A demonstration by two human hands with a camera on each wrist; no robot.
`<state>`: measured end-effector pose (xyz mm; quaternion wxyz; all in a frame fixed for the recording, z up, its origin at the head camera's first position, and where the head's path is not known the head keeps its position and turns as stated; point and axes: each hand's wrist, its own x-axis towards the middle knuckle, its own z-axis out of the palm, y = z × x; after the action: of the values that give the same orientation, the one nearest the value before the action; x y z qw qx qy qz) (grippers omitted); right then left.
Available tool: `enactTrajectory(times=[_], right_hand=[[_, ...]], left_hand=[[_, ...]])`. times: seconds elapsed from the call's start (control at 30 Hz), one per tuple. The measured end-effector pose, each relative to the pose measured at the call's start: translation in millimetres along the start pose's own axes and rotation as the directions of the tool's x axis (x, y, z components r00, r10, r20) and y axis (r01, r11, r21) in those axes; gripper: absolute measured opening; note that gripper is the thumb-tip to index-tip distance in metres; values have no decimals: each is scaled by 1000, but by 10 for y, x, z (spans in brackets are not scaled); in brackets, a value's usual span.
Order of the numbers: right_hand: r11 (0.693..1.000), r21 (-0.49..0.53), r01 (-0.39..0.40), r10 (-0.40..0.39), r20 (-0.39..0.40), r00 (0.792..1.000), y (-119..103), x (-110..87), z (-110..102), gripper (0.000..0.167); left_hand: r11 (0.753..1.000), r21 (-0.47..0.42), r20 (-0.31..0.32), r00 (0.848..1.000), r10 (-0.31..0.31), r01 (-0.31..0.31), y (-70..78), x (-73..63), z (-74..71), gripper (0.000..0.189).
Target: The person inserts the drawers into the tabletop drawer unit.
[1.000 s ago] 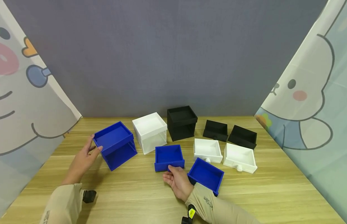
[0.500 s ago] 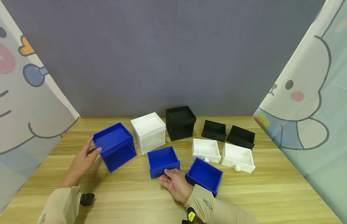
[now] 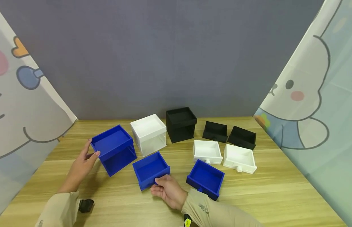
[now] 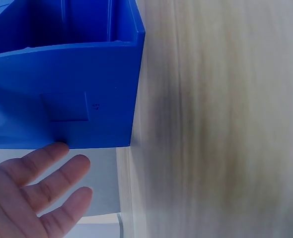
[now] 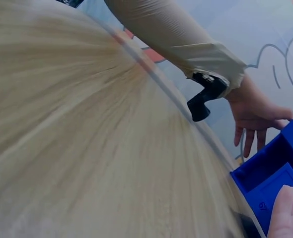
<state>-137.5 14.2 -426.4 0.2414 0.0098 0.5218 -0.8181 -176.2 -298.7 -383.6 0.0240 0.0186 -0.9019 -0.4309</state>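
My left hand (image 3: 80,165) holds the left side of an open-fronted blue cabinet (image 3: 112,143), thumb at its near top corner and a finger at its far one. In the left wrist view, several loosely extended fingers (image 4: 57,183) lie beside and below the cabinet's blue wall (image 4: 67,99). With thumb and fingers my right hand (image 3: 168,190) pinches the front of a blue drawer (image 3: 150,168) by its knob, mostly hidden. The drawer is turned at an angle, just right of and nearer than the cabinet. A second blue drawer (image 3: 206,178) lies right of my right hand.
Behind stand a white cabinet (image 3: 149,129) and a black cabinet (image 3: 181,121), both open-fronted. To the right lie two white drawers (image 3: 207,151) and two black drawers (image 3: 215,131). A grey wall (image 3: 176,63) closes off the wooden table's (image 3: 122,205) far edge.
My right hand has drawn the blue drawer leftward and nearer, turning it toward the blue cabinet. The left hand keeps its hold on the cabinet. The view has shifted slightly.
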Motion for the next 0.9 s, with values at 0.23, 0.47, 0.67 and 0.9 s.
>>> enactTrajectory(times=[0.23,0.47,0.67,0.9], right_hand=[[1000,-6,6,-6,24,1000,38,19,85,7],[1000,-27,-4,4,26,1000,84,58,184,7],[999,-42,-21,21,18,1000,151,95,301,9],[999,-38,-22,23,10,1000,248,140,454,10]], left_hand=[[999,-34,5,1000,-5,5,27,17,11,74],[1000,-26,-9,1000,6,-6,45,-13,26,74],[999,-43,-9,1000,9,-9,44,-18,34,75],[999,-38,-11,1000,11,-11,19,-31,18,75]])
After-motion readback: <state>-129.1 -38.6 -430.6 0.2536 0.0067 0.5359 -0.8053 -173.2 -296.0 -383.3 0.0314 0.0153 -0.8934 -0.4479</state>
